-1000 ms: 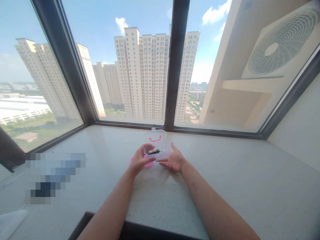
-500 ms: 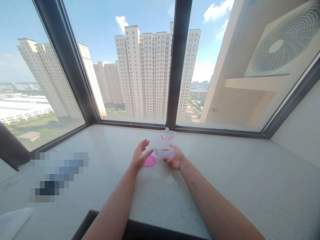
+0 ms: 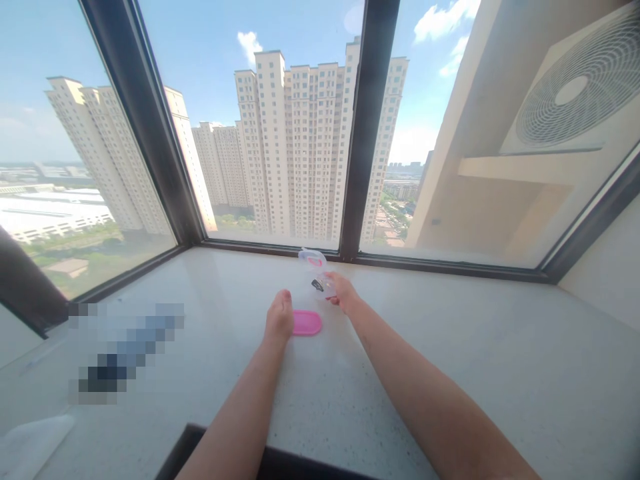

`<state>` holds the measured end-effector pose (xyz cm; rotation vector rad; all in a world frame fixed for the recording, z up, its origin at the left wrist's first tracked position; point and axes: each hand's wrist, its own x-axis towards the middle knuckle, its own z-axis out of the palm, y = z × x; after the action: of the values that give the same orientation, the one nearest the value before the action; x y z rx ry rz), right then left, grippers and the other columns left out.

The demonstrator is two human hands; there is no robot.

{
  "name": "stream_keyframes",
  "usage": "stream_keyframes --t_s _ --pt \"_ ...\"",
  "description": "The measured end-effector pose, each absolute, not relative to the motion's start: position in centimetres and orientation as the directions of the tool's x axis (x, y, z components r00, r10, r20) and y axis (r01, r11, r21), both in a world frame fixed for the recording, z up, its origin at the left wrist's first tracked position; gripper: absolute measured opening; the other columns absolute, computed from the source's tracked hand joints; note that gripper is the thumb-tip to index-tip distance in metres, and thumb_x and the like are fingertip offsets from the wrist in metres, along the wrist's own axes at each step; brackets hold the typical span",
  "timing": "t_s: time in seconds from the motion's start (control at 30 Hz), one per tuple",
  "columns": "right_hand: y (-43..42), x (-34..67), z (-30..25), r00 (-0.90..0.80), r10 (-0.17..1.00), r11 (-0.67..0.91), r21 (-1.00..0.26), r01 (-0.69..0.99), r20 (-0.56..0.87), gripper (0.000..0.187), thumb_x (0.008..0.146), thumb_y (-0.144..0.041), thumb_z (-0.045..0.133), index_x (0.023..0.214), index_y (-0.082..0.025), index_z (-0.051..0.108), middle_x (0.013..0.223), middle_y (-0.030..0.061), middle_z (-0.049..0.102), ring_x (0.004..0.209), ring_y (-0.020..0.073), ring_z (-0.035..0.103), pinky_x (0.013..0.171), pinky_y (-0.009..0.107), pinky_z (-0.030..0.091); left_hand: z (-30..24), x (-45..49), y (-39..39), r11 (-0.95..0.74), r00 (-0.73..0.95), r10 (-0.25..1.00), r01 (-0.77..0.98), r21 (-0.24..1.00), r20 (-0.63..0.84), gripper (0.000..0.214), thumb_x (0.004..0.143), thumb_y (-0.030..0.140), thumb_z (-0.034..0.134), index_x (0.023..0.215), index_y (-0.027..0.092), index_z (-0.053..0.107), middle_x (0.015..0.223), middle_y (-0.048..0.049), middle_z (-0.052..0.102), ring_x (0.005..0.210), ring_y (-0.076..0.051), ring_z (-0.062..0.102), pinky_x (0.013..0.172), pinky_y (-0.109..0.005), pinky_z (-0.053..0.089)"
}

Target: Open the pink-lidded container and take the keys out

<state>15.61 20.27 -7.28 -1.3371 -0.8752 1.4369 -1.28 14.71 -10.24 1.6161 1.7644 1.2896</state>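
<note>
- Head view: the person's right hand (image 3: 341,291) is stretched out toward the far edge of the pale speckled window ledge (image 3: 450,347), close to the dark window frame (image 3: 367,133), fingers curled around a small clear plastic box (image 3: 320,280) and pinching it.
- The box is tipped over on its side in that hand, lifted off the stone; a pink latch (image 3: 315,261) shows near its top and something small and dark (image 3: 317,285) sits inside, too small to make out.
- The left hand (image 3: 279,315) rests on the ledge, fingers loosely together and holding nothing, its edge just beside a pink oval lid (image 3: 306,323).
- The lid lies flat on the ledge, between the two forearms and nearer the person than the box; I cannot tell whether the left hand actually touches it.
- Over by the left edge of the ledge is a blurred-out patch (image 3: 125,350), and a pale sheet (image 3: 30,447) lies at the near left corner.
- Outside the glass stand tall apartment towers (image 3: 295,147), and an air-conditioner fan unit (image 3: 575,87) hangs at the right.
</note>
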Motion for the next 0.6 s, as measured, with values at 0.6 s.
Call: stream_keyframes --t_s 0.6 --pt "20.3 13.1 -6.8 -0.094 0.982 -0.156 -0.985 0.067 -0.162 0.03 0.076 -0.03 0.053 0.102 -0.022 0.066 0.072 0.0012 0.062 0.042 0.008 0.043 0.037 0.019 0.024 -10.5 -1.1 14.8 -0.188 -0.19 0.918 0.563 0.805 0.348 0.042 0.092 0.033 0.027 0.115 0.015 0.057 0.117 -0.0109 0.062 0.111 -0.022 0.055 0.095 -0.035 0.041"
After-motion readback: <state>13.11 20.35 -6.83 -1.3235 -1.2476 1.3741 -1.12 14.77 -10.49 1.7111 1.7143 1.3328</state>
